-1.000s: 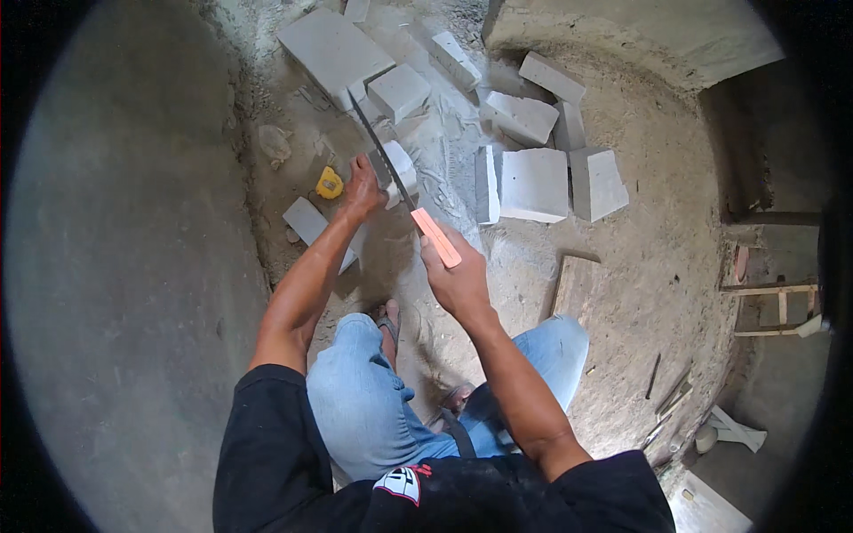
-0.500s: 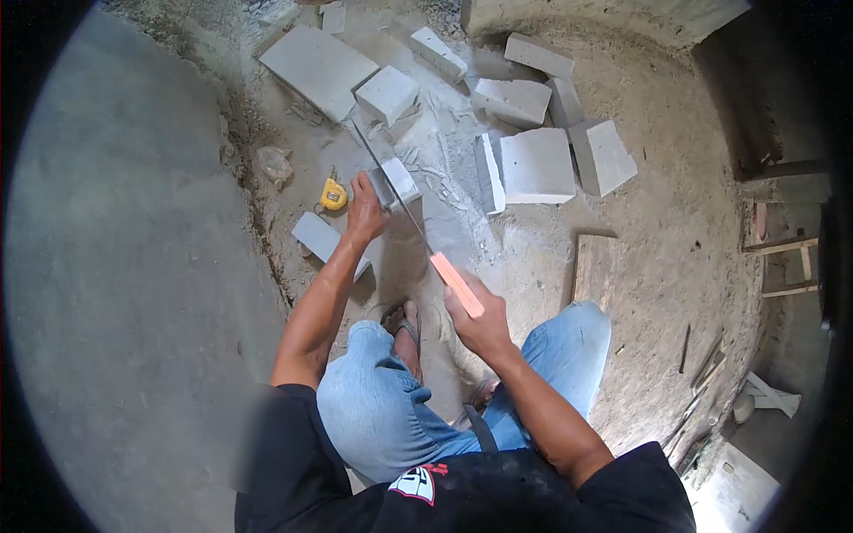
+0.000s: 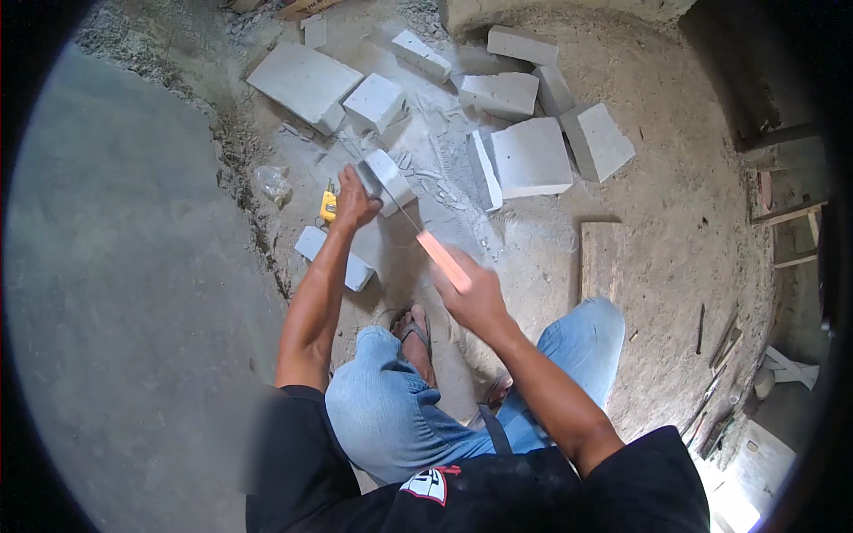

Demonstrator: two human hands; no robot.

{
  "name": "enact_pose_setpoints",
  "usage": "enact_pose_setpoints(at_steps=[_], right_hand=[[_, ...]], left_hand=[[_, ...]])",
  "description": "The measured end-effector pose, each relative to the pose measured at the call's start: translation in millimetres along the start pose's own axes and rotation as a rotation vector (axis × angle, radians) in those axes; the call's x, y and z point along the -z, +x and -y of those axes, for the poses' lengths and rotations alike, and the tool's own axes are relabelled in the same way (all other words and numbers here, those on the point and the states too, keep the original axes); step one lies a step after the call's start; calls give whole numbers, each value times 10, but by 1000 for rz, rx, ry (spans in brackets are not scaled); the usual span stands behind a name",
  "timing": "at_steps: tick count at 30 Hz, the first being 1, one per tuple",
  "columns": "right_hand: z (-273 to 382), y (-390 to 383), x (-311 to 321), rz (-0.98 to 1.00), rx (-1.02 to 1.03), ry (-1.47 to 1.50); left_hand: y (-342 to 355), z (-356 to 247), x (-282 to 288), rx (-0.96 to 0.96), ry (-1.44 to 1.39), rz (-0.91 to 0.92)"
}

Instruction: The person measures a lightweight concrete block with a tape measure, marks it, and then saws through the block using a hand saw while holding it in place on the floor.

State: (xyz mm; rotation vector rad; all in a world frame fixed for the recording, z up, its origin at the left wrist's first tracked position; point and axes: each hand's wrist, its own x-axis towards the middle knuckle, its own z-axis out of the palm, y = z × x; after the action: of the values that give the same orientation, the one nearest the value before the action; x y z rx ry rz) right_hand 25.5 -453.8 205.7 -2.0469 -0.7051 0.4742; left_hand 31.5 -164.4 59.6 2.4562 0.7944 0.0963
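My right hand is closed round the orange-pink handle of a handsaw. The saw's thin blade slants up and left along a small pale block, its far end blurred. On the left side of that block my left hand grips it, fingers pointing away from me; part of the block is hidden under the hand. Close to the left wrist lies a yellow tape measure. A narrow pale block lies just nearer to me, beside my left forearm.
Pale dust and crumbs surround the work. A large slab and a cut block lie beyond my hands; several more blocks, including a big one, stand to the right. A wooden board lies near my right knee, a clear plastic bag at left.
My right hand has pushed the saw forward, so the handle is closer to the block. My left hand keeps its hold on the block. The whole view has turned slightly.
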Motion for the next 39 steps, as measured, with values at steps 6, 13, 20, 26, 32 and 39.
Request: enact_pose_setpoints(at_steps=[6, 13, 20, 26, 32, 39], right_hand=[[110, 232, 0, -9, -36, 104], [122, -116, 0, -95, 110, 101], [31, -148, 34, -60, 160, 119], [-1, 236, -85, 18, 88, -6], [199, 415, -104, 81, 73, -72], [131, 32, 41, 25, 251, -48]], left_hand=[[26, -17, 84, -22, 0, 8], [18, 104, 210, -1, -13, 2], [64, 130, 216, 0, -9, -71], [133, 28, 112, 26, -87, -13], [167, 243, 114, 82, -90, -40], [87, 163, 250, 46, -38, 18]])
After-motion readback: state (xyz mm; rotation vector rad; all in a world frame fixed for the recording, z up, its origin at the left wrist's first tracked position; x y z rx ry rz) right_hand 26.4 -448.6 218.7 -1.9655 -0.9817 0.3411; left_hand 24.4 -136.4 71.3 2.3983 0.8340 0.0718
